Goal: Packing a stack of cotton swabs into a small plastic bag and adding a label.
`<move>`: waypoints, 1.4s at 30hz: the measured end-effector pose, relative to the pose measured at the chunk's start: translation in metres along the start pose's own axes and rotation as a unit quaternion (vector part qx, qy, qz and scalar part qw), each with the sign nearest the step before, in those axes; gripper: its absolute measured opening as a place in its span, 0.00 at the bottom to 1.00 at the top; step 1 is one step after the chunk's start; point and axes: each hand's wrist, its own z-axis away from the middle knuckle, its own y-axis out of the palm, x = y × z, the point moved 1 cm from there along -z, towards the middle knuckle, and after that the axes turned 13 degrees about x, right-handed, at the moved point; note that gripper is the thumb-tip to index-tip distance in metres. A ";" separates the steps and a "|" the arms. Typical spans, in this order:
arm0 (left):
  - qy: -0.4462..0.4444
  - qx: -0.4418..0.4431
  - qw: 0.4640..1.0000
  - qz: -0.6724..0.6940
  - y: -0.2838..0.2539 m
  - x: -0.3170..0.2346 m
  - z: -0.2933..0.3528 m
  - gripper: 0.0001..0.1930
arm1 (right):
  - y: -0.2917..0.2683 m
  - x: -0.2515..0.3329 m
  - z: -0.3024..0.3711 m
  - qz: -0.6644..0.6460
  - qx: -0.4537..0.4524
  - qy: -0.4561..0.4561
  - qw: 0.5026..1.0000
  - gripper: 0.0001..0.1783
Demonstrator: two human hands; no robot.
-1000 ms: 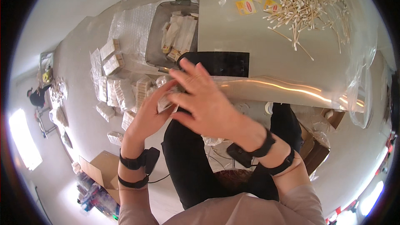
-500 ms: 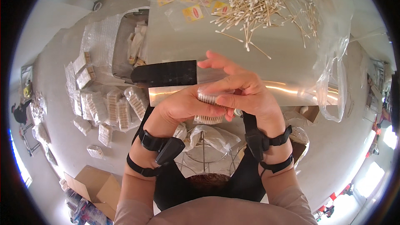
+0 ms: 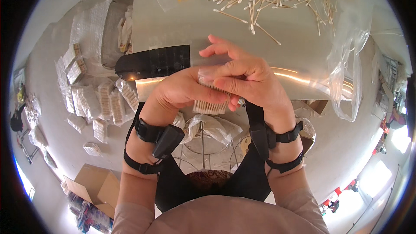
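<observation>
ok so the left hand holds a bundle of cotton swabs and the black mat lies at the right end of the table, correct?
Not quite: the black mat lies at the left end of the table, as the head view shows. The left hand does hold a bundle of cotton swabs.

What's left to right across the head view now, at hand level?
Swab packs → left hand → swab bundle → right hand → clear bag.
</observation>
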 end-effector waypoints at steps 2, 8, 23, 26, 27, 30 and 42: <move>0.007 -0.001 1.000 -0.003 -0.001 -0.004 -0.001 0.19 | 0.000 -0.005 0.000 -0.020 -0.022 -0.012 0.999 0.06; 0.000 -0.042 0.999 -0.008 0.005 -0.017 0.000 0.19 | -0.008 -0.015 -0.009 0.098 -0.075 -0.100 0.987 0.02; 0.015 -0.233 0.945 -0.228 0.005 -0.019 -0.003 0.17 | -0.002 -0.008 -0.018 0.100 -0.172 -0.042 0.979 0.06; 0.014 -0.258 0.928 -0.270 0.003 -0.018 -0.001 0.16 | -0.002 -0.008 -0.019 0.067 -0.184 -0.017 0.980 0.06; 0.004 -0.271 0.915 -0.299 0.003 -0.019 0.000 0.15 | -0.003 -0.006 -0.018 0.088 -0.184 -0.008 0.979 0.05; -0.069 -0.293 0.889 -0.345 0.010 -0.030 0.000 0.16 | -0.006 -0.003 -0.014 0.163 -0.162 -0.052 0.972 0.05; 0.179 -0.290 0.869 -0.357 0.005 -0.026 0.007 0.12 | 0.000 0.003 -0.020 0.425 -0.237 -0.181 0.854 0.08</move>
